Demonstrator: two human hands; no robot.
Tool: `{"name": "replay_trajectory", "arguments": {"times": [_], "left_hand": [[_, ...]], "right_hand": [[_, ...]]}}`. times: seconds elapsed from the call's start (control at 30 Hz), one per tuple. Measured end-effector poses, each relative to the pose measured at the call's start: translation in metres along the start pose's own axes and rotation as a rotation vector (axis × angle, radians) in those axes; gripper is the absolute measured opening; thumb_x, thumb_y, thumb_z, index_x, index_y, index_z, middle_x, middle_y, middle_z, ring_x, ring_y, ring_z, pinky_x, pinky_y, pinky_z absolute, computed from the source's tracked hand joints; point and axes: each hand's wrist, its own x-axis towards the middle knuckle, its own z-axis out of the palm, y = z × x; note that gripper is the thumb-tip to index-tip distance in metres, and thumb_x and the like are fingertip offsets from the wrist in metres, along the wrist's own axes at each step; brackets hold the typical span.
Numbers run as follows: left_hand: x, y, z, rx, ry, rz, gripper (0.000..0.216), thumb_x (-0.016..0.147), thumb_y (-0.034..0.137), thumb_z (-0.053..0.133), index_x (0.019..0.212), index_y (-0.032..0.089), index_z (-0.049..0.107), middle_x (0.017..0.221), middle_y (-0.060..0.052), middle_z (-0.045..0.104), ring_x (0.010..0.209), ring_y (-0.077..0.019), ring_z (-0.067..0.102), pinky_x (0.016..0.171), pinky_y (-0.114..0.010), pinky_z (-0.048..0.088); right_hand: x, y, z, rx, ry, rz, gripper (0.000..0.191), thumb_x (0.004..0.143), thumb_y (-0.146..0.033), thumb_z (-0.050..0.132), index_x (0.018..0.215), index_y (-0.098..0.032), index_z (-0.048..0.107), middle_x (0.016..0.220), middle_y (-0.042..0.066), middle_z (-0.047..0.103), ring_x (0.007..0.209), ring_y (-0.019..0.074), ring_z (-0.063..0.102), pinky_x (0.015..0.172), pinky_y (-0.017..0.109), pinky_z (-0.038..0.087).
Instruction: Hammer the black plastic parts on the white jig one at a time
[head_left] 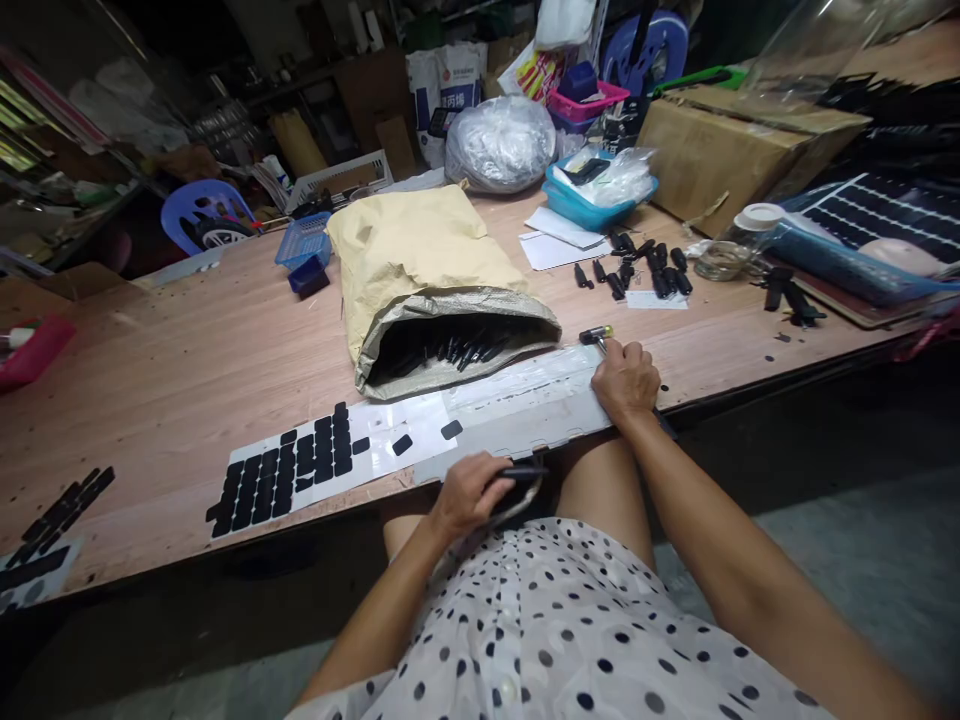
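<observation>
My right hand (627,382) rests at the table's front edge, closed around a small hammer (596,334) whose head has a yellowish tip. Over my lap, just below the edge, my left hand (471,496) pinches a slim black handle-like piece (527,471); a thin curved band hangs under it. Between the hands lies a pale grey board (517,425) along the edge. Behind it a yellow woven sack (427,240) lies with its mouth towards me, showing several slender black parts (469,350) inside. A white sheet (382,420) carrying black rounded stickers (262,485) lies to the left.
Several short black parts (660,270) are scattered at the right near white papers (562,245). Further back stand a blue basket (592,195), a cardboard box (720,150) and a stuffed plastic bag (501,145). Small blue trays (304,240) sit left of the sack.
</observation>
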Motion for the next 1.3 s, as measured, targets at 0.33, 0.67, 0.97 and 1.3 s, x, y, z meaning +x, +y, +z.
{"name": "replay_trajectory", "arguments": {"times": [0.33,0.67,0.97,1.3], "left_hand": [[-0.037,-0.008,0.039,0.1,-0.263,-0.713,0.033,0.097,0.035,0.06,0.127,0.028,0.073,0.111,-0.009,0.082,0.102,-0.0283,0.077,0.091,-0.039,0.059],[0.024,0.002,-0.033,-0.061,0.191,-0.36,0.025,0.093,0.036,0.066,0.11,0.023,0.081,0.092,-0.006,0.08,0.073,-0.0183,0.07,0.075,-0.031,0.059],[0.15,-0.052,-0.054,0.317,0.18,-0.503,0.018,0.092,0.029,0.067,0.102,0.024,0.081,0.092,-0.005,0.07,0.084,-0.0206,0.067,0.075,-0.031,0.05],[0.188,-0.059,-0.035,0.387,0.06,-0.552,0.005,0.083,0.026,0.075,0.087,0.025,0.077,0.102,-0.007,0.069,0.097,-0.0268,0.068,0.077,-0.034,0.051]], "right_hand": [[0.0,-0.002,-0.004,0.011,-0.017,-0.004,0.036,0.096,-0.02,0.045,0.122,-0.012,0.068,0.106,0.021,0.061,0.096,0.0311,0.053,0.071,0.036,0.036],[-0.001,-0.002,-0.002,0.022,-0.001,-0.009,0.035,0.094,-0.02,0.047,0.122,-0.012,0.068,0.105,0.021,0.06,0.096,0.0316,0.053,0.071,0.036,0.036],[-0.002,-0.007,-0.005,0.014,-0.011,-0.013,0.034,0.094,-0.02,0.047,0.12,-0.013,0.067,0.102,0.018,0.06,0.095,0.0297,0.053,0.069,0.035,0.035],[-0.005,-0.012,-0.009,0.01,-0.039,-0.002,0.033,0.095,-0.02,0.047,0.121,-0.014,0.067,0.104,0.018,0.06,0.096,0.0297,0.053,0.071,0.035,0.038]]}}
